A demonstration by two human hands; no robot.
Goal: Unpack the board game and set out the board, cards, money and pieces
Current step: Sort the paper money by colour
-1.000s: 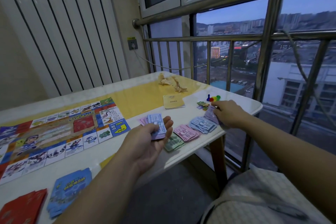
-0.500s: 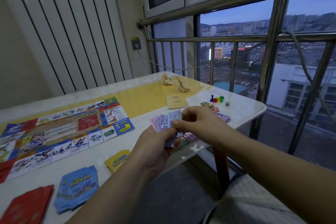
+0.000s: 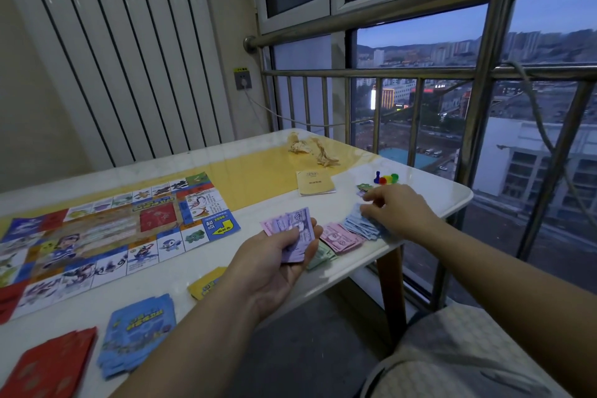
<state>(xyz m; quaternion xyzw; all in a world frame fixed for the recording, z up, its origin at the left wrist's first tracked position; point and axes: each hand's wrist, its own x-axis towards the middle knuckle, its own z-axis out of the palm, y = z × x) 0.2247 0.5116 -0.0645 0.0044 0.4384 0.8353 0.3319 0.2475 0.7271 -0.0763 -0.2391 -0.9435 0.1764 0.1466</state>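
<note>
The colourful game board (image 3: 106,236) lies flat on the left of the white table (image 3: 445,194). My left hand (image 3: 274,262) grips a fan of purple and pink play money (image 3: 295,228) above the table's near edge. My right hand (image 3: 397,213) reaches right, its fingers curled on the blue money pile (image 3: 358,226). Pink notes (image 3: 340,237) and green notes (image 3: 321,257) lie between the hands. Coloured pawns (image 3: 386,178) stand near the far right corner. Blue cards (image 3: 139,331), red cards (image 3: 48,365) and yellow cards (image 3: 205,284) lie at the near edge.
A tan rule booklet (image 3: 315,182) lies beyond the money, and crumpled paper wrapping (image 3: 311,150) sits at the table's far end. A steel railing (image 3: 420,74) and window run close along the table's right side. My lap (image 3: 452,355) is at the lower right.
My right hand left the fan of notes in my left hand and moved right, down onto the blue pile. My left hand stayed in place with its notes.
</note>
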